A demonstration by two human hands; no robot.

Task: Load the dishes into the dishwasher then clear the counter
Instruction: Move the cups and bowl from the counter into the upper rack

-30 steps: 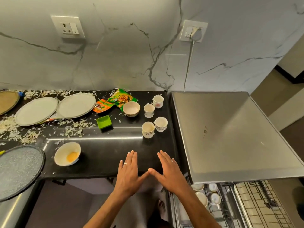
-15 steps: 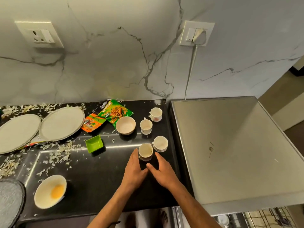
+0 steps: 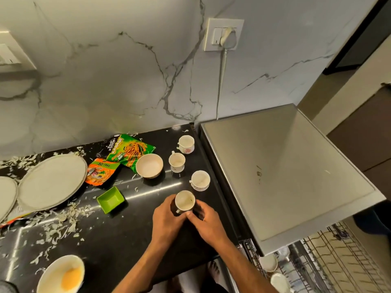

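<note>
Both hands are closed around the nearest cup [image 3: 184,201], which stands upright on the black counter [image 3: 127,233] close to its front right corner. The left hand [image 3: 167,220] wraps the cup's left side; the right hand [image 3: 206,222] covers its right side, fingers curled against the wall. The cup's base cannot be seen, so whether it has left the counter cannot be told. Three more cups [image 3: 186,144] [image 3: 176,162] [image 3: 200,179] stand behind it along the counter's right edge, each apart from the others. An empty bowl [image 3: 149,165] sits just left of them, partly over a green snack packet [image 3: 129,150], with an orange packet [image 3: 101,174] beside that. A small green dish [image 3: 110,199], two large plates [image 3: 50,181] [image 3: 6,194] and a bowl holding yellow residue [image 3: 62,275] also remain, among scattered white shreds [image 3: 59,220]. The dishwasher [image 3: 281,170] stands directly right of the counter; its rack [image 3: 330,261] is pulled out below and already carries cups [image 3: 268,262]. Assessment: loading is under way, at the pick-up of one cup, with most dishes outstanding and the counter not yet cleared. The next move calls for lifting the cup, carrying it rightward and down to the rack, and seating it clear of the cups already there. One hand should suffice for that carry.
</note>
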